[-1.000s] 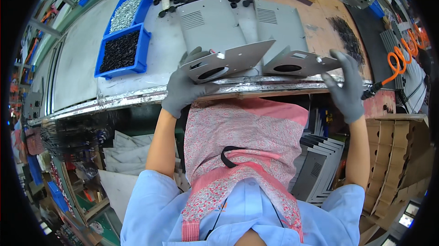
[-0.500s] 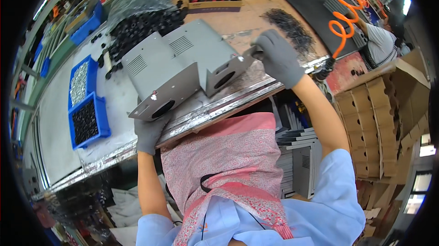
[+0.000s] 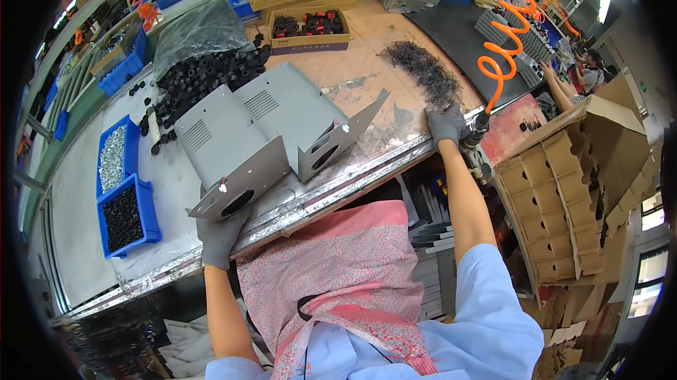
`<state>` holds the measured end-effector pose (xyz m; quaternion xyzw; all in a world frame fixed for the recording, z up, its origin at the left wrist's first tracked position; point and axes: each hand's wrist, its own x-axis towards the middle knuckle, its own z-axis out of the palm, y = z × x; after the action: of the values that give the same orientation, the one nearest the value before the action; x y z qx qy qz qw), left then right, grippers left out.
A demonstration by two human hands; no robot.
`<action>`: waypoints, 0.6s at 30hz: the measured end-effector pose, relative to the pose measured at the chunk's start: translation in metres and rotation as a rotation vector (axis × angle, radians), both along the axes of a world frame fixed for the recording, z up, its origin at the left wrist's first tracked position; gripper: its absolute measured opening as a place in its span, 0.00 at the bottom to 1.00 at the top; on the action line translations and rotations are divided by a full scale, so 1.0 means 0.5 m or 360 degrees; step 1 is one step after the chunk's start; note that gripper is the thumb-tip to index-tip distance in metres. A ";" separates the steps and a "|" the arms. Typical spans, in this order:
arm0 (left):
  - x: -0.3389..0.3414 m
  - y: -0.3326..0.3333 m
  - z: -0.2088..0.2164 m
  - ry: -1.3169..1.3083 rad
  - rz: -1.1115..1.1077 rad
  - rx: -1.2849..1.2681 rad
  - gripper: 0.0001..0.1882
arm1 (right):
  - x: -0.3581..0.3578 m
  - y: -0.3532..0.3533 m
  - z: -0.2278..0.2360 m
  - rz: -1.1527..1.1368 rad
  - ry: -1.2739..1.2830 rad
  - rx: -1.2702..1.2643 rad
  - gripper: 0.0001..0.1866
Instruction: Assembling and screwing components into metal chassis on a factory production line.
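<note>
Two bent grey sheet-metal covers, the left cover (image 3: 211, 126) and the right cover (image 3: 285, 101), lie side by side on the bench. Both have vent slots and an upturned near flange with a dark round opening. My left hand (image 3: 222, 237), in a grey glove, is closed around the left cover's near flange at its lower corner; the flange hides some fingers. In a matching glove, my right hand (image 3: 446, 126) reaches the near end of a pile of thin dark wire-like pieces (image 3: 427, 73). Its thumb and fingers are apart, and I see nothing held in them.
A power tool (image 3: 479, 129) hangs from an orange coiled hose (image 3: 502, 62) beside my right hand. Blue bins of small silver parts (image 3: 113, 158) and black parts (image 3: 122, 219) stand left. Black caps (image 3: 204, 83) and a cardboard box (image 3: 310, 41) lie beyond. A cardboard carton (image 3: 557, 203) stands right.
My right hand has left the right cover's flange and moved right to the wire-like pieces. My left hand stays at the left cover. The whole view has shifted slightly.
</note>
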<state>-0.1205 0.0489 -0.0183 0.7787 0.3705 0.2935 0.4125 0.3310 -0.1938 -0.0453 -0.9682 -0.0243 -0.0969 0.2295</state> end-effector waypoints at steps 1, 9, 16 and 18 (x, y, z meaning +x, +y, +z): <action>0.000 -0.002 0.000 0.0001 0.0015 0.0021 0.31 | 0.001 0.008 -0.001 0.0017 -0.0111 -0.0009 0.43; 0.006 0.002 -0.002 -0.0019 0.0020 -0.0170 0.30 | 0.042 0.039 0.010 -0.0213 -0.0193 -0.0033 0.40; -0.006 0.012 -0.007 0.0207 0.0012 0.0129 0.32 | -0.038 0.052 0.037 0.0103 -0.0350 0.0332 0.41; 0.006 0.010 0.000 0.0210 0.0001 0.0082 0.31 | -0.098 0.047 -0.015 0.0437 -0.0484 0.1162 0.37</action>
<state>-0.1174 0.0537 -0.0183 0.8067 0.3895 0.2509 0.3669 0.2819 -0.1704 -0.0531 -0.7856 -0.1508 -0.2096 0.5622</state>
